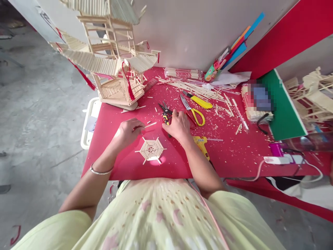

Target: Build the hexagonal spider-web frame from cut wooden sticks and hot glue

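Nearest us on the red table, the hexagonal stick panel lies flat close to the front edge, between our forearms. We see pale wood, sticks set in nested rings, spoke ends poking out past the corners, small gaps at the centre; a pinkish light patch sits at its lower edge. The yellow glue gun lies right of it, beside our right forearm.

Just beyond the panel, our left hand pinches a short stick by one end, tip pointing right. Our right hand is over the black-and-yellow pliers, jaws spread; fingers hide the handles, so we can't tell if it grips them or just touches.

Farther: scissors, yellow knife, loose sticks among scattered chips. Back left, we have a tiered stick pagoda with red tassels.
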`<action>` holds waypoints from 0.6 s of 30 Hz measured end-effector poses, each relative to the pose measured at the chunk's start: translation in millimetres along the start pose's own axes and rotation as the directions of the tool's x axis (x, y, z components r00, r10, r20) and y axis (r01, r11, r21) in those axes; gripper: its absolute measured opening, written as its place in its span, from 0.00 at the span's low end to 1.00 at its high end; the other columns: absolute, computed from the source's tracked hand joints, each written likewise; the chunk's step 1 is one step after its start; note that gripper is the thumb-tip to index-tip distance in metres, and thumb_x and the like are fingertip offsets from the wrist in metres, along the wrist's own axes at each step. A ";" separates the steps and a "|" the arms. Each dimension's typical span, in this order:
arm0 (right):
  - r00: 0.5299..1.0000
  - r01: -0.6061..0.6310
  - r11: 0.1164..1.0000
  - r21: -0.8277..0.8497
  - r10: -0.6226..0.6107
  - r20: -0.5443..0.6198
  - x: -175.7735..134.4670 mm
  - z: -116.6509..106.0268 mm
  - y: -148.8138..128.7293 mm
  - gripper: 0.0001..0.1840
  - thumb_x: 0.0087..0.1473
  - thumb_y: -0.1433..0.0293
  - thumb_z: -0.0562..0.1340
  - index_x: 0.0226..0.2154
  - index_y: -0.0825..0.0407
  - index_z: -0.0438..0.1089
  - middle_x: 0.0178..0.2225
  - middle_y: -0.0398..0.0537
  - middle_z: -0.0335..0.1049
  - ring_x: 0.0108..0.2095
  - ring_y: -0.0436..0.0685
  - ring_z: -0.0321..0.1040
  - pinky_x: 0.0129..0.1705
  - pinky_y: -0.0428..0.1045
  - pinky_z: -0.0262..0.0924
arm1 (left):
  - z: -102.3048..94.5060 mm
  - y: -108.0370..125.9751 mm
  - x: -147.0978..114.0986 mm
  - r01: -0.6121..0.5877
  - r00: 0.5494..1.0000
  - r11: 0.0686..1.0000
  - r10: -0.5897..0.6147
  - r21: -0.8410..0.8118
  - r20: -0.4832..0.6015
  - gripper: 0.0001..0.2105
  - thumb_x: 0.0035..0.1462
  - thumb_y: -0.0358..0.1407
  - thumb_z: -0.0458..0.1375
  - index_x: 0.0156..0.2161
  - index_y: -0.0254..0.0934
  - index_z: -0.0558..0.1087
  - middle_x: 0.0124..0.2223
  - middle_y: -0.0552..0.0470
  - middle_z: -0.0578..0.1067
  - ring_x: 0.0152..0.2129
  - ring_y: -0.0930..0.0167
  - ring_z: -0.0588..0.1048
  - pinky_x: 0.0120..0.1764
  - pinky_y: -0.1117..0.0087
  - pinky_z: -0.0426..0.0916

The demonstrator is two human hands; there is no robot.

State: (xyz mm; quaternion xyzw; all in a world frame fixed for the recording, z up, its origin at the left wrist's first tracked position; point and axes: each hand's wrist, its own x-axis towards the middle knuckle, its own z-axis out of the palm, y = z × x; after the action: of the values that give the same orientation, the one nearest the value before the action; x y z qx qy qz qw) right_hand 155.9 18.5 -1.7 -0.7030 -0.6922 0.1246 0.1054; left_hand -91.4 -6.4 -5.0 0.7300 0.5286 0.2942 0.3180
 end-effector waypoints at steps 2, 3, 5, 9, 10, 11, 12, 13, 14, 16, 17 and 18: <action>0.996 0.069 0.998 0.007 -0.069 -0.064 -9.8 -1.7 0.2 0.37 0.60 0.60 0.65 0.65 0.62 0.63 0.58 0.73 0.64 0.60 0.79 0.60 0.57 0.71 0.59 | -5.7 -0.6 -11.5 -0.069 0.996 0.989 0.061 0.128 0.071 0.10 0.63 0.36 0.57 0.36 0.37 0.81 0.37 0.47 0.82 0.31 0.68 0.79 0.35 0.70 0.70; 0.988 0.127 0.991 0.030 -0.124 -0.090 -15.0 -4.7 -0.1 0.31 0.63 0.62 0.63 0.65 0.58 0.65 0.59 0.70 0.65 0.60 0.77 0.60 0.58 0.70 0.58 | -6.5 -0.8 -16.3 -0.086 0.993 0.982 0.070 0.171 0.098 0.11 0.64 0.36 0.56 0.37 0.38 0.82 0.38 0.47 0.82 0.32 0.68 0.79 0.35 0.70 0.69; 0.959 0.278 0.953 0.121 -0.269 -0.086 -23.4 -12.1 -2.0 0.23 0.68 0.66 0.58 0.62 0.50 0.70 0.58 0.60 0.68 0.58 0.69 0.63 0.60 0.64 0.59 | -5.2 -2.2 -23.6 -0.095 0.989 0.971 0.067 0.218 0.131 0.12 0.65 0.36 0.55 0.39 0.39 0.82 0.39 0.48 0.82 0.33 0.68 0.79 0.33 0.70 0.67; 0.847 0.485 0.830 0.275 -0.524 0.091 -28.3 -16.0 -10.8 0.15 0.68 0.65 0.61 0.54 0.42 0.77 0.47 0.49 0.75 0.50 0.60 0.67 0.56 0.56 0.61 | 0.4 -9.7 -28.4 -0.103 0.987 0.968 0.070 0.229 0.147 0.13 0.67 0.37 0.54 0.41 0.40 0.82 0.40 0.48 0.82 0.33 0.68 0.78 0.33 0.70 0.66; 0.824 0.503 0.819 0.276 -0.551 0.133 -27.8 -13.6 -13.3 0.13 0.68 0.65 0.62 0.51 0.42 0.79 0.44 0.48 0.76 0.49 0.59 0.67 0.54 0.55 0.61 | 1.3 -12.0 -28.5 -0.107 0.986 0.970 0.074 0.219 0.152 0.13 0.67 0.37 0.54 0.41 0.39 0.82 0.40 0.48 0.82 0.33 0.68 0.78 0.33 0.70 0.66; 0.810 0.513 0.816 0.266 -0.563 0.164 -27.0 -10.5 -15.6 0.11 0.67 0.66 0.63 0.48 0.43 0.80 0.42 0.48 0.76 0.47 0.59 0.67 0.53 0.55 0.61 | 1.8 -14.3 -28.6 -0.109 0.985 0.972 0.078 0.208 0.153 0.13 0.67 0.37 0.54 0.41 0.39 0.82 0.39 0.48 0.82 0.33 0.68 0.78 0.34 0.70 0.67; 0.804 0.516 0.819 0.253 -0.564 0.186 -26.3 -7.0 -17.4 0.11 0.67 0.67 0.62 0.45 0.44 0.81 0.40 0.48 0.77 0.45 0.58 0.67 0.51 0.54 0.60 | 2.1 -16.5 -28.8 -0.108 0.985 0.974 0.078 0.197 0.151 0.13 0.67 0.37 0.54 0.41 0.39 0.82 0.39 0.48 0.82 0.33 0.68 0.79 0.34 0.70 0.67; 0.804 0.515 0.823 0.239 -0.560 0.198 -25.7 -3.6 -18.6 0.11 0.68 0.68 0.62 0.43 0.45 0.82 0.39 0.48 0.77 0.44 0.58 0.66 0.50 0.53 0.60 | 2.4 -18.6 -29.4 -0.102 0.986 0.976 0.075 0.191 0.146 0.13 0.66 0.37 0.54 0.40 0.39 0.82 0.39 0.48 0.82 0.33 0.68 0.79 0.35 0.70 0.67; 0.809 0.511 0.830 0.223 -0.552 0.201 -25.5 -0.5 -19.0 0.12 0.68 0.68 0.61 0.42 0.46 0.82 0.38 0.48 0.77 0.43 0.58 0.66 0.48 0.53 0.60 | 2.6 -20.7 -30.3 -0.095 0.988 0.978 0.069 0.188 0.137 0.12 0.66 0.37 0.55 0.40 0.39 0.82 0.39 0.48 0.82 0.33 0.68 0.79 0.35 0.70 0.67; 0.820 0.504 0.841 0.198 -0.538 0.195 -26.3 4.5 -17.7 0.12 0.68 0.68 0.61 0.41 0.47 0.82 0.38 0.48 0.77 0.43 0.58 0.65 0.47 0.52 0.59 | 3.6 -24.3 -32.7 -0.081 0.992 0.980 0.060 0.184 0.115 0.11 0.65 0.38 0.57 0.40 0.39 0.82 0.39 0.48 0.82 0.33 0.68 0.78 0.35 0.69 0.68; 0.824 0.501 0.844 0.192 -0.533 0.192 -27.4 6.4 -16.3 0.12 0.68 0.67 0.61 0.41 0.47 0.82 0.38 0.48 0.77 0.43 0.58 0.65 0.46 0.52 0.59 | 4.4 -25.9 -34.1 -0.081 0.992 0.981 0.063 0.176 0.105 0.10 0.65 0.37 0.58 0.40 0.38 0.82 0.39 0.48 0.82 0.32 0.69 0.78 0.36 0.69 0.68; 0.826 0.497 0.846 0.190 -0.529 0.195 -28.9 8.0 -14.6 0.12 0.68 0.67 0.61 0.41 0.47 0.82 0.38 0.49 0.77 0.43 0.58 0.65 0.46 0.52 0.60 | 5.4 -27.3 -35.5 -0.088 0.993 0.983 0.073 0.160 0.096 0.10 0.65 0.37 0.58 0.40 0.38 0.82 0.39 0.48 0.82 0.31 0.69 0.78 0.36 0.69 0.68</action>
State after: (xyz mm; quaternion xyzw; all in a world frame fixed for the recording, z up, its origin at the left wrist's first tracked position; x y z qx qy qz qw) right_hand 139.2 -10.3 -3.7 -0.4618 -0.8536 0.2208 0.0965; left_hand -112.7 -34.7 -32.9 0.7869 0.5063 0.2293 0.2680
